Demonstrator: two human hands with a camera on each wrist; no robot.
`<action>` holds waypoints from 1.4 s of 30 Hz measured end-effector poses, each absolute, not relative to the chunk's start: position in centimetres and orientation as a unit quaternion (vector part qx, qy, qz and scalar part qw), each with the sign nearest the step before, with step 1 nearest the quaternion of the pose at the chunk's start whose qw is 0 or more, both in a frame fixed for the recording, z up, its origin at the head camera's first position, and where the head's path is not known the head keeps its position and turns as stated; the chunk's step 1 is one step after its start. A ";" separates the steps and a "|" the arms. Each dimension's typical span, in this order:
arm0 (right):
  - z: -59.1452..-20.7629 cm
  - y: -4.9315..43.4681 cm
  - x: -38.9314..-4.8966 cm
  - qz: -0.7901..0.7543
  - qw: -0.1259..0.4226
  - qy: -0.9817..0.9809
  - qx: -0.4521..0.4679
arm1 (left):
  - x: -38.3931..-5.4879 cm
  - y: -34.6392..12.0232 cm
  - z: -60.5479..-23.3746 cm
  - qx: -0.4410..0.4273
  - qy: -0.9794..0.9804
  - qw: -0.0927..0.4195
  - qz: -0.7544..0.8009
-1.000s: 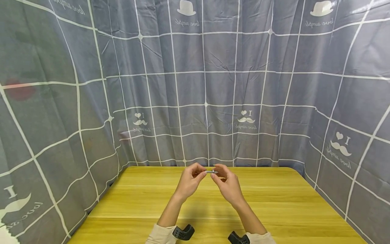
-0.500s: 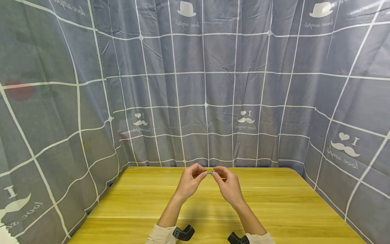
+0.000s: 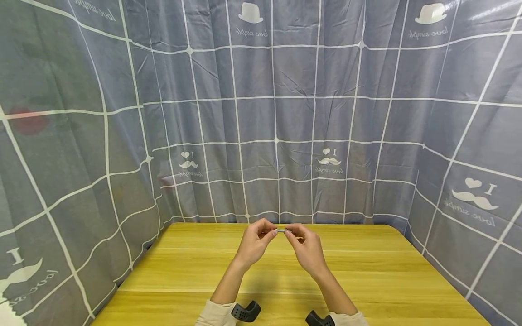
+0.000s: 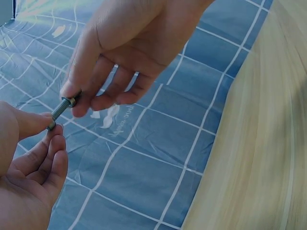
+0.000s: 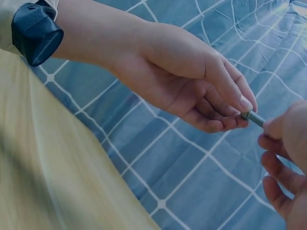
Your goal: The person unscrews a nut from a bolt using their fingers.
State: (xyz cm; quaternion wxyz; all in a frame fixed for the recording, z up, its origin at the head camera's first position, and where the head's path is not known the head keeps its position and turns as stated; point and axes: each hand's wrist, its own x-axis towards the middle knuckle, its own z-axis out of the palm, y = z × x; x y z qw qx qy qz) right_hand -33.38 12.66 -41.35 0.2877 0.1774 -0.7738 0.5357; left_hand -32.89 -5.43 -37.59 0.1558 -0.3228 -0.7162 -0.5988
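A small metal bolt [image 3: 281, 231] lies level between both hands, above the far part of the table. My left hand [image 3: 253, 244] pinches its left end between thumb and fingertips; in the left wrist view a wider end, seemingly the head [image 4: 51, 126], shows there. Thumb and fingers of my right hand [image 3: 306, 246] pinch the other end, at a ring-like nut [image 4: 72, 101] around the shank. Bare thread [image 4: 60, 109] shows between the two grips. From the right wrist view, the bolt [image 5: 257, 120] is partly covered by fingertips.
The yellow wood-grain table [image 3: 277, 290] spreads under both forearms. A grey curtain [image 3: 253, 117] with white grid lines hangs around its back and sides. Black wrist cameras [image 3: 246, 311] sit at both sleeve cuffs.
A second ago the right fingers were parted, showing the nut and the bolt's right end. They have since closed on that end. The left hand has stayed in place.
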 end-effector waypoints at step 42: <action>-41.3 12.8 -33.4 0.554 0.271 -0.766 0.181 | -36.1 -5.3 -40.3 -0.331 -0.715 0.165 -0.594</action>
